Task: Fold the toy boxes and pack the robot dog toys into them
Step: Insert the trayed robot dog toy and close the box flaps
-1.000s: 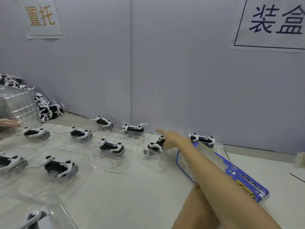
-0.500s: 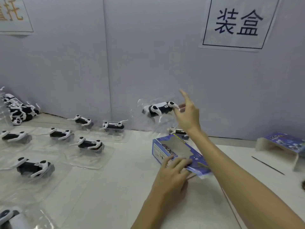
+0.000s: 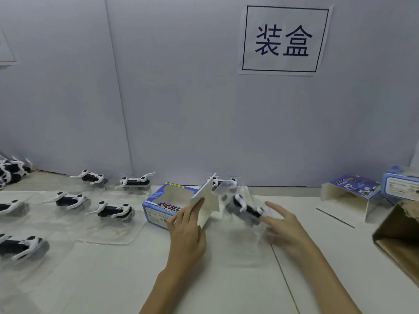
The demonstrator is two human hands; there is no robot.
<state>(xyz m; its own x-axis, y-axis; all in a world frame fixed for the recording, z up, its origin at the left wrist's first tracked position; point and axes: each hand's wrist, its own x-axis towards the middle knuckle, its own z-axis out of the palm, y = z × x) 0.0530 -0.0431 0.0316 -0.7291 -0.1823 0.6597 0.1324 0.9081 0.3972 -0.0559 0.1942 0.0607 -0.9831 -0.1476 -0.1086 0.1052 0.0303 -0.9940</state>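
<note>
Packing step under way. My left hand (image 3: 188, 236) holds toy box (image 3: 169, 203) on worktop (image 3: 113, 279), fingers pinching open end flap (image 3: 205, 203). My right hand (image 3: 283, 230) grips blurred robot dog (image 3: 243, 206) in clear tray just beside box mouth. Next, I judge: level tray, slide in, flap kept clear.

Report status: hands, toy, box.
Left hand holds box flap open. Right hand grips toy in its clear tray, beside the opening. Nothing blocking.
</note>
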